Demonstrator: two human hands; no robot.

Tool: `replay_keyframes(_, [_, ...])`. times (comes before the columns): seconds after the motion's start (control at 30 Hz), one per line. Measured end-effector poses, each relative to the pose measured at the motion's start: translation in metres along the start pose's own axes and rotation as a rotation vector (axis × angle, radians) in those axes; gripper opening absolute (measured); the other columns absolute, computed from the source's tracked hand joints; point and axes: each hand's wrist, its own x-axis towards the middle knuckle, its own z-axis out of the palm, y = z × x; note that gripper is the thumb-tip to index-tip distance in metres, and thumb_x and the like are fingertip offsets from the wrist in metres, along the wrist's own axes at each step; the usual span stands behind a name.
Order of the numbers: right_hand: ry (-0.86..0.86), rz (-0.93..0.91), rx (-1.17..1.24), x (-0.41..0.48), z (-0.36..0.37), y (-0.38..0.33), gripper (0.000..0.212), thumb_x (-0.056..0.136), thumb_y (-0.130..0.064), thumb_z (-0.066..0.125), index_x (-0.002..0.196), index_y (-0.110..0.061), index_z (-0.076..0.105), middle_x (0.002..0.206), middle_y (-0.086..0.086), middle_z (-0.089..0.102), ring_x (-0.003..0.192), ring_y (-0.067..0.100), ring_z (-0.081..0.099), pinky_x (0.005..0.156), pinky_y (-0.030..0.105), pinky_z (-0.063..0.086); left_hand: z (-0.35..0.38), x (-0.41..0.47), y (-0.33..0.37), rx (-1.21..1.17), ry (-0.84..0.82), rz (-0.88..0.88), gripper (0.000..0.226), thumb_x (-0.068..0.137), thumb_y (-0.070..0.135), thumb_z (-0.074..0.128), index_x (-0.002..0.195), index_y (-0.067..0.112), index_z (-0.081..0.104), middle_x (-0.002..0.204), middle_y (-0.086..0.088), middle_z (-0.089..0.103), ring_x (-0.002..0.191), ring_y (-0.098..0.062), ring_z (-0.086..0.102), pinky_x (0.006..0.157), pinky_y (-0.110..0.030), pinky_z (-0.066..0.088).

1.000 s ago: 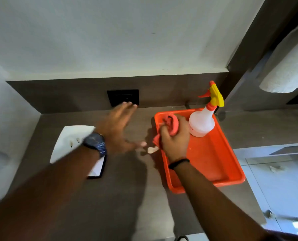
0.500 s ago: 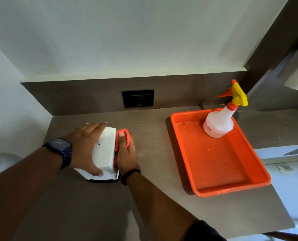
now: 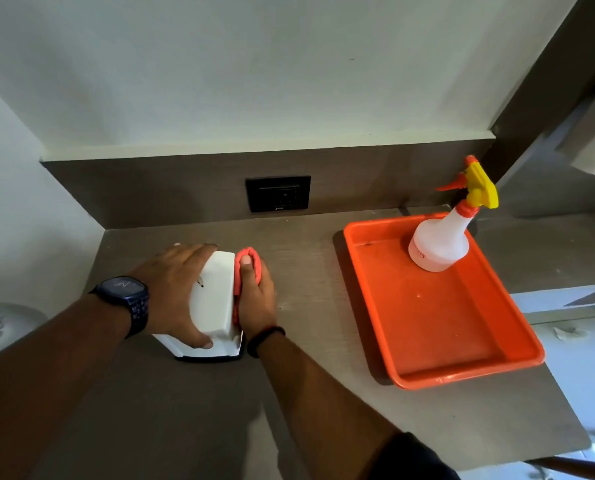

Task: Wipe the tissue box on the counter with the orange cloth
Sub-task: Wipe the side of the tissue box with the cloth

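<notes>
White tissue box (image 3: 214,299) on grey counter (image 3: 310,271), left of orange tray (image 3: 438,372), long axis near-to-far. Our left hand (image 3: 175,289), fingers spread, clasps its top; right hand (image 3: 256,299) presses bunched orange cloth (image 3: 249,258) against its right side.

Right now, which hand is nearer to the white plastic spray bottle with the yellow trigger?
Right. The right hand, pressing the orange cloth on the box, lies left of the spray bottle; the left hand is farther left.
</notes>
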Motion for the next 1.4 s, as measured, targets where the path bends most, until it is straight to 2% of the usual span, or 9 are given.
replay_keyframes(0.07, [0.022,0.029,0.001,0.0,0.0,0.007,0.066,0.074,-0.078,0.041,0.125,-0.042,0.061,0.134,0.0,0.066,0.128,0.022,0.059,0.116,0.052,0.045,0.0,0.001,0.0,0.008,-0.007,-0.008,0.138,0.029,0.073,0.077,0.141,0.022,0.015,0.145,-0.004,0.036,0.13,-0.03,0.034,0.107,-0.043,0.032])
replay_keyframes(0.17, [0.068,0.042,0.024,-0.016,0.003,0.026,0.045,0.07,-0.091,0.043,0.103,-0.065,0.059,0.129,-0.002,0.069,0.122,0.021,0.064,0.111,0.052,0.05,0.004,0.001,-0.003,0.015,0.006,-0.019,0.14,0.026,0.078,0.072,0.141,0.023,0.014,0.143,-0.004,0.038,0.126,-0.029,0.037,0.104,-0.045,0.037])
replay_keyframes(0.27, [0.049,-0.02,0.074,-0.038,0.002,0.036,0.075,0.068,-0.098,0.04,0.118,-0.047,0.06,0.125,-0.003,0.069,0.119,0.018,0.066,0.107,0.051,0.054,0.009,0.003,-0.006,-0.01,0.024,-0.026,0.14,0.023,0.082,0.068,0.139,0.026,0.014,0.14,-0.003,0.042,0.118,-0.026,0.044,0.098,-0.046,0.044])
replay_keyframes(0.47, [0.023,-0.114,0.046,-0.004,0.005,0.014,0.028,0.082,-0.078,0.046,0.102,-0.063,0.058,0.127,0.003,0.067,0.121,0.022,0.063,0.109,0.052,0.051,0.008,0.003,-0.003,-0.018,0.067,-0.021,0.137,0.022,0.076,0.07,0.139,0.024,0.021,0.138,-0.004,0.045,0.119,-0.027,0.046,0.099,-0.044,0.042])
replay_keyframes(0.6, [0.02,-0.003,0.006,0.005,-0.001,0.004,0.056,0.087,-0.067,0.045,0.129,-0.034,0.061,0.133,0.001,0.066,0.126,0.022,0.06,0.115,0.051,0.045,0.004,0.003,-0.001,-0.009,0.03,-0.021,0.139,0.024,0.073,0.074,0.14,0.023,0.016,0.141,-0.004,0.04,0.122,-0.026,0.042,0.101,-0.042,0.039])
replay_keyframes(0.93, [0.018,-0.137,0.063,-0.019,0.003,0.014,0.022,0.082,-0.077,0.046,0.1,-0.07,0.057,0.123,-0.002,0.067,0.119,0.019,0.064,0.107,0.046,0.054,0.007,0.002,-0.003,-0.052,0.049,-0.03,0.136,0.023,0.075,0.071,0.138,0.029,0.018,0.14,0.001,0.041,0.122,-0.023,0.043,0.102,-0.04,0.038])
replay_keyframes(1.07, [0.011,-0.086,0.041,0.013,0.003,0.005,0.046,0.078,-0.075,0.048,0.106,-0.042,0.065,0.123,0.004,0.071,0.121,0.025,0.064,0.112,0.054,0.048,0.007,0.003,-0.002,-0.029,0.036,-0.049,0.139,0.022,0.075,0.071,0.14,0.028,0.015,0.142,0.001,0.039,0.125,-0.023,0.04,0.103,-0.039,0.035])
replay_keyframes(1.23, [0.05,-0.026,0.03,0.003,0.003,0.03,0.029,0.073,-0.088,0.047,0.093,-0.071,0.058,0.124,-0.004,0.069,0.121,0.021,0.064,0.112,0.053,0.048,0.003,0.001,-0.001,-0.024,0.027,-0.047,0.142,0.023,0.075,0.071,0.142,0.029,0.009,0.145,0.001,0.035,0.127,-0.023,0.038,0.104,-0.038,0.033])
replay_keyframes(1.4, [0.027,-0.131,0.063,-0.032,0.0,0.024,0.041,0.082,-0.082,0.044,0.111,-0.057,0.057,0.122,-0.008,0.066,0.119,0.015,0.064,0.107,0.049,0.053,0.0,-0.001,0.001,-0.031,0.027,-0.027,0.144,0.026,0.074,0.073,0.143,0.026,0.005,0.148,0.0,0.031,0.131,-0.022,0.034,0.107,-0.037,0.03])
